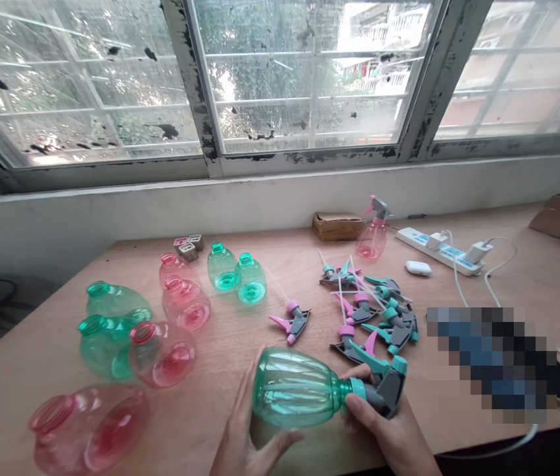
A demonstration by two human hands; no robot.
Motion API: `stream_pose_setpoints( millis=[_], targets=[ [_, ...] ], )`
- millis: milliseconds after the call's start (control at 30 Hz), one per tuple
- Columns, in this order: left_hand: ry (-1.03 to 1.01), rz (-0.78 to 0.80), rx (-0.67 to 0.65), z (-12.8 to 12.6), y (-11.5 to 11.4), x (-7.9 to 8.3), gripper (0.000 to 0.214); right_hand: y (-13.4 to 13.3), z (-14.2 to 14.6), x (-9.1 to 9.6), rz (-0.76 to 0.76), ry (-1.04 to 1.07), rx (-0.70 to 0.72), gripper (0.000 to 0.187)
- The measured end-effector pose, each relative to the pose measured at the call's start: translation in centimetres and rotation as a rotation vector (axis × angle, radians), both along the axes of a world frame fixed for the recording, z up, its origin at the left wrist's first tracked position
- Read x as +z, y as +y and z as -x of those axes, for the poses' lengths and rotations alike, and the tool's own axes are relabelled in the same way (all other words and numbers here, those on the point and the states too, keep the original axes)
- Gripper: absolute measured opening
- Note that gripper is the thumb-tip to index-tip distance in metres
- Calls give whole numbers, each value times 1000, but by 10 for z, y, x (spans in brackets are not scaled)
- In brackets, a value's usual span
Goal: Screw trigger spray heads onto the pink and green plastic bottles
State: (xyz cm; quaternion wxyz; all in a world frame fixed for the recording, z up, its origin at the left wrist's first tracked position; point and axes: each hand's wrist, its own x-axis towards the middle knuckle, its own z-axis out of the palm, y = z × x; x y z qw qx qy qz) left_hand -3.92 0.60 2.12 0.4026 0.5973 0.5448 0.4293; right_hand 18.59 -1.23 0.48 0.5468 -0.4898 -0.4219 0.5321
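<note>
Our left hand (244,423) cradles the base of a translucent green plastic bottle (294,387), sideways above the brown wooden table (190,416), our right hand (389,423) gripping its teal-and-grey plastic trigger head (387,391) by the collar: likely screw-on step, calls for steady base, snug twist; loose pink-and-grey trigger head (298,322) beyond.

A table (240,324) carries pink and green bottles (193,312) at left, spray heads (399,326) right of centre, a power strip (414,242) far right.
</note>
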Motion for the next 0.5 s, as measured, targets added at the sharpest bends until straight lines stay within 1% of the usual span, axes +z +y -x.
stream_pose_setpoints(
  millis=[133,233,367,433,500],
  targets=[
    [8,12,0,0,0,-2,84,1,-1,-3,-2,-2,4,34],
    [21,31,-2,1,0,2,81,0,0,-3,-3,31,-1,33],
    [-13,80,-111,4,1,10,89,0,3,2,15,70,-22,34],
    [-39,108,-122,5,2,12,83,0,4,3,15,67,-49,35],
    [-19,118,-99,5,2,11,76,1,5,3,14,77,-64,34]
  ],
)
